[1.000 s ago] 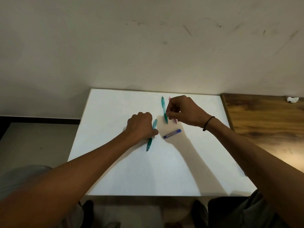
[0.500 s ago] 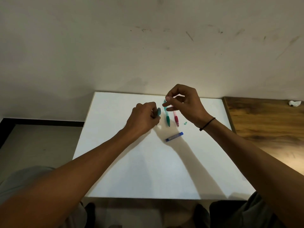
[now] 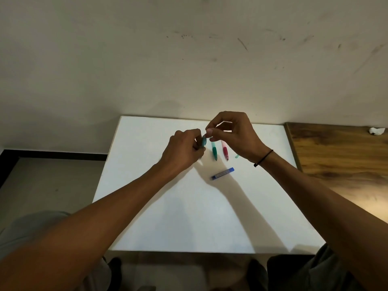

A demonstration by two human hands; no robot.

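Observation:
My left hand [image 3: 184, 151] grips a teal pen [image 3: 204, 141], raised above the white table [image 3: 189, 217], with only the pen's top end showing past my fingers. My right hand [image 3: 233, 135] pinches that top end between thumb and forefinger. Below my hands a green pen [image 3: 214, 151] and a pink pen [image 3: 225, 152] lie side by side on the table. A small teal piece [image 3: 237, 156] lies just right of them, partly under my wrist. A short blue tube [image 3: 223, 173] lies nearer to me.
A wooden table [image 3: 340, 160] adjoins the white one on the right, with a crumpled white scrap [image 3: 376, 131] at its far edge. A scuffed wall stands right behind both tables. My knees show below the near edge.
My left hand lifted the teal pen off the table and brought it up. My right hand left the green and pink pens and rose to pinch the teal pen's top end.

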